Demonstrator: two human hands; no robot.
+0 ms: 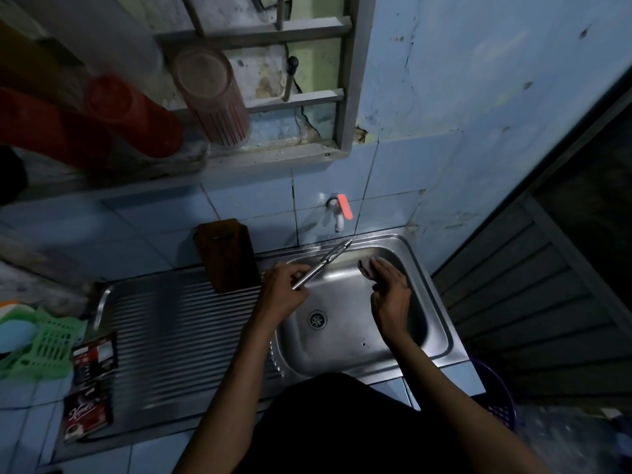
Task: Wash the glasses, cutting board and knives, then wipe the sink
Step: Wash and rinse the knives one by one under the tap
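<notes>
My left hand (282, 290) grips a thin metal knife (326, 261) by its handle end; the blade points up and right toward the tap (338, 213). My right hand (390, 289) presses a small sponge or cloth (365, 266) against the back right wall of the steel sink (441, 323), fingers laid over it. A dark wooden cutting board (227, 254) leans upright against the tiled wall at the sink's left. Upturned glasses, one clear and ribbed (212, 97) and two red (133, 114), stand on the window ledge.
A ribbed steel drainboard (178, 340) stretches left of the basin. A green plastic basket (44, 343) and coffee sachets (90, 388) lie at its left end. The drain (317, 318) sits mid-basin. A purple basket (496, 398) stands below right, beside a dark door.
</notes>
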